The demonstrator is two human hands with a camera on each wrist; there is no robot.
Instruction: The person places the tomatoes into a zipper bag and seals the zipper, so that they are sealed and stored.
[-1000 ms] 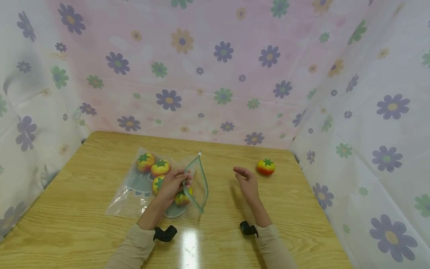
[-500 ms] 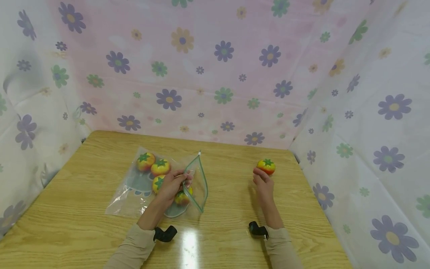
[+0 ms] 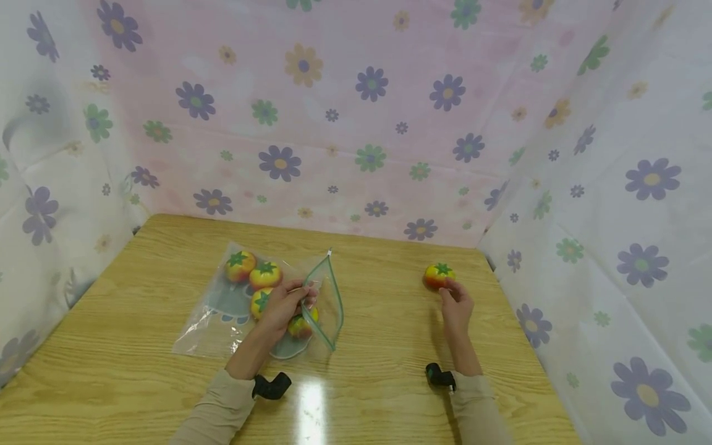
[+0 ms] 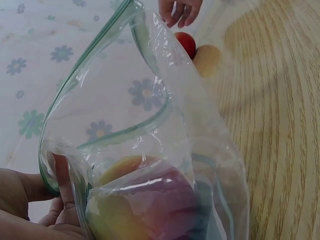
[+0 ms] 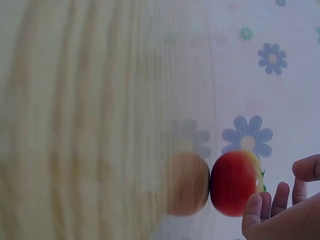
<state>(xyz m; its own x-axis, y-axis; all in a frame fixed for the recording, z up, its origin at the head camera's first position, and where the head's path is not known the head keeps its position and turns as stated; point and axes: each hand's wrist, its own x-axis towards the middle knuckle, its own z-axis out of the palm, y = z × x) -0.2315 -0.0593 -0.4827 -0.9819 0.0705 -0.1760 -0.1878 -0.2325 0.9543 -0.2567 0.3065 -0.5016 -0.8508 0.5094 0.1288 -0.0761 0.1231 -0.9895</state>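
My left hand (image 3: 282, 310) pinches the near edge of a clear zip bag (image 3: 200, 337) with a green seal, its mouth standing open to the right. Several red-and-yellow toy tomatoes (image 3: 264, 275) with green leaf tops lie inside; in the left wrist view one tomato (image 4: 145, 200) shows through the plastic beside my fingers. A single toy tomato (image 3: 437, 275) sits on the table at the right. My right hand (image 3: 458, 310) is at its near right side, thumb and fingers apart. In the right wrist view, the fingertips (image 5: 254, 201) overlap the tomato's lower edge.
The wooden table (image 3: 378, 383) is glossy and reflects light near its front. A flowered cloth (image 3: 345, 123) encloses it at the back and both sides. Each wrist wears a black camera mount (image 3: 272, 386).
My right hand has moved right across the table, from the left of the lone tomato to its near right side. The left hand keeps its place, holding the bag.
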